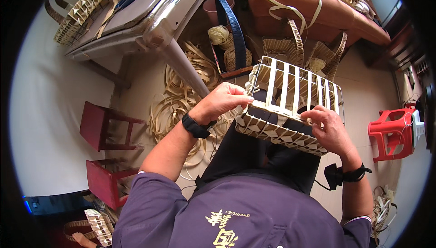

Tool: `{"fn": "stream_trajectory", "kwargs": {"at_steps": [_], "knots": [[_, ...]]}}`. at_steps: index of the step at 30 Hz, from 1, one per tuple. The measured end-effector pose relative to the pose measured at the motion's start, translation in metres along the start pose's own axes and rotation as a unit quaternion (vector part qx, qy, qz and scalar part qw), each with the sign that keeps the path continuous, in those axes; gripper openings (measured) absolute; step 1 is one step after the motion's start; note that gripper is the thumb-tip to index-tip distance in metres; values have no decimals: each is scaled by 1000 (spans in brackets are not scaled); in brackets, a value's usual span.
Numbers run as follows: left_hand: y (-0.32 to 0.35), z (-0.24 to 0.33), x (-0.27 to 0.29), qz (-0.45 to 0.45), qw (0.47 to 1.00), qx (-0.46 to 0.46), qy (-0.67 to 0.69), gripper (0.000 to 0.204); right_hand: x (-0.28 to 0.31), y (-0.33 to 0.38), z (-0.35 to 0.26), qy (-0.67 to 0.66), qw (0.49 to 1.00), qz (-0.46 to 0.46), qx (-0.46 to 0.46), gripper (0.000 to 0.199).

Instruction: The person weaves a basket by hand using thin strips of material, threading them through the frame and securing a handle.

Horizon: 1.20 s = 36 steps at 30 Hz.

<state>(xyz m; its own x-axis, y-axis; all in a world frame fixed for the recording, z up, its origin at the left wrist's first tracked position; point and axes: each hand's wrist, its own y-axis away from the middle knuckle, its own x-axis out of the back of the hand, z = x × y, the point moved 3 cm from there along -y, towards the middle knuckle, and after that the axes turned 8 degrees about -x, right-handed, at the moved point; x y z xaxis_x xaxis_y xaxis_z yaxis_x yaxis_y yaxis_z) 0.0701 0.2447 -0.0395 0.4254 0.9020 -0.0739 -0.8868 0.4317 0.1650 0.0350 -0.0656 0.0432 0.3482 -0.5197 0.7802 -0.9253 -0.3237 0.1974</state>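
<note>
Left hand [222,100] pinches the half-woven basket [290,107] corner; right hand [329,127] curls closed on its rim: best keep strips taut.

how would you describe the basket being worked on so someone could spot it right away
Start at the person's lap in the middle of the view: the half-woven basket rests on the dark trousers, between the left hand and right hand. Unlike the finished baskets on the grey table, it has a woven band only along the near edge, with bare pale strips over a wire frame.
</note>
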Motion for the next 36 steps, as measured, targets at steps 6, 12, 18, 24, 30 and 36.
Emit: {"fn": "stream_trajectory", "kwargs": {"at_steps": [6,12,18,24,30,36], "knots": [[-10,-11,6,-27,998,-41,-41,26,15,-5,-10,111,992,-59,25,28],[-15,-44,11,-86,996,-12,36,30,7,-48,-59,134,978,78,141,17],[-11,-38,-2,-26,998,-32,55,28,-52,-108,-54,20,996,-19,88,19],[-18,-60,-10,51,993,-107,-3,24,-70,-115,-43,-153,974,-154,-65,27],[-30,-67,-19,102,989,-107,-8,20,-72,-118,-31,-261,942,-190,-97,29],[-30,-64,-21,45,997,-19,60,24,-69,-115,-34,-300,931,-184,-96,26]]}}
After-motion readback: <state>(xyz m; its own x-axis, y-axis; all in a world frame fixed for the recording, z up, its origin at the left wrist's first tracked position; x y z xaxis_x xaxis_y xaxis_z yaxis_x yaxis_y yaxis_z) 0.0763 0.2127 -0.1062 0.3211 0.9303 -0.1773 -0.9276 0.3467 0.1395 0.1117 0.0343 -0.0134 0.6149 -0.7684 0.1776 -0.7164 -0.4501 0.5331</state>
